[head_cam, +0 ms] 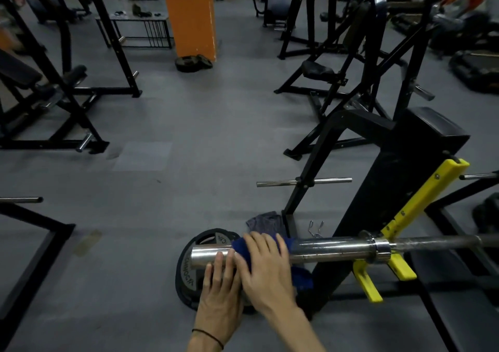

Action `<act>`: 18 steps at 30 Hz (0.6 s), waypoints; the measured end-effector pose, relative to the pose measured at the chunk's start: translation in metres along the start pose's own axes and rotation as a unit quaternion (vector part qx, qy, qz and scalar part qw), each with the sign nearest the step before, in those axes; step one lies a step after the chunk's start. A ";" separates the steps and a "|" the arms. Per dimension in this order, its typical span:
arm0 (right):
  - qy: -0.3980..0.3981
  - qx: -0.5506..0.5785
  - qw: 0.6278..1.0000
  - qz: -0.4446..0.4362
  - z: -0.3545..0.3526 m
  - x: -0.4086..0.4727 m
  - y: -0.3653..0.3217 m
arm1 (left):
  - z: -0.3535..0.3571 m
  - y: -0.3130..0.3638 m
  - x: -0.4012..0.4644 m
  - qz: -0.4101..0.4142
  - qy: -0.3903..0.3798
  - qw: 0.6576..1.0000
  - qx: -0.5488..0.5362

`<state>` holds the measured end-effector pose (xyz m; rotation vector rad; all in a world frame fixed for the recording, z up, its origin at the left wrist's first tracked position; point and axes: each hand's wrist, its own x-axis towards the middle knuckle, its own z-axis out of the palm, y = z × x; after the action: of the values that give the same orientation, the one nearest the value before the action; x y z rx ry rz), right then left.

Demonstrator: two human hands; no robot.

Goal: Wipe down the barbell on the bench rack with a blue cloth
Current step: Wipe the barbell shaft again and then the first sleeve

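The barbell [332, 249] lies across the yellow hooks [397, 265] of the black bench rack [378, 189], its chrome sleeve end pointing left. A blue cloth [298, 276] is draped over the sleeve, part of it hanging below the bar. My right hand [266, 266] lies on top of the cloth with its fingers curved over the sleeve, holding the cloth against it. My left hand [220, 289] reaches up from below, its fingertips touching the bare sleeve end just left of the cloth.
A black weight plate [189, 273] lies on the grey floor under the sleeve end. A grey rag [263, 223] and a spring collar [316, 228] lie beside the rack's foot. Plate pegs [303, 182] stick out of the rack. Black machines stand left and behind, with an orange pillar [191, 14].
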<state>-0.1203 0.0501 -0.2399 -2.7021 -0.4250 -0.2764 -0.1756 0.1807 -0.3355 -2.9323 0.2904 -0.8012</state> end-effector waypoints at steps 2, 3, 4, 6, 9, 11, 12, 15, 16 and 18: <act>0.000 -0.005 1.000 -0.004 -0.008 0.007 0.021 | -0.002 -0.001 0.001 0.003 0.002 1.000 -0.003; 0.006 -0.020 1.000 0.013 -0.014 0.008 0.038 | -0.003 -0.002 0.002 0.004 0.002 1.000 -0.004; 0.017 -0.034 0.999 0.037 -0.022 0.009 0.056 | -0.005 -0.003 0.003 0.004 -0.002 1.000 -0.006; 0.042 -0.056 0.994 0.087 -0.038 0.009 0.088 | -0.007 -0.004 0.003 0.003 -0.021 1.000 -0.017; 0.062 -0.081 0.982 0.159 -0.036 0.008 0.082 | -0.013 -0.006 -0.001 -0.003 -0.039 0.998 -0.049; 0.052 -0.053 0.984 0.160 -0.018 0.005 0.048 | -0.023 -0.009 0.003 -0.005 -0.029 0.995 -0.097; 0.038 -0.033 0.991 0.126 -0.007 0.002 0.028 | -0.030 -0.012 0.008 -0.004 -0.013 0.991 -0.136; 0.002 -0.019 1.000 -0.016 0.006 -0.012 0.010 | -0.052 -0.034 0.032 -0.026 0.042 0.971 -0.234; -0.001 -0.023 0.999 -0.040 0.000 -0.012 0.020 | -0.057 -0.045 0.040 -0.050 0.045 0.967 -0.244; 0.000 -0.044 0.999 -0.030 -0.014 -0.012 0.050 | -0.063 -0.068 0.058 -0.115 0.037 0.963 -0.240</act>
<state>-0.1165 -0.0026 -0.2475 -2.7774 -0.5074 -0.3182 -0.1477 0.2332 -0.2430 -3.4438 0.1683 -0.9937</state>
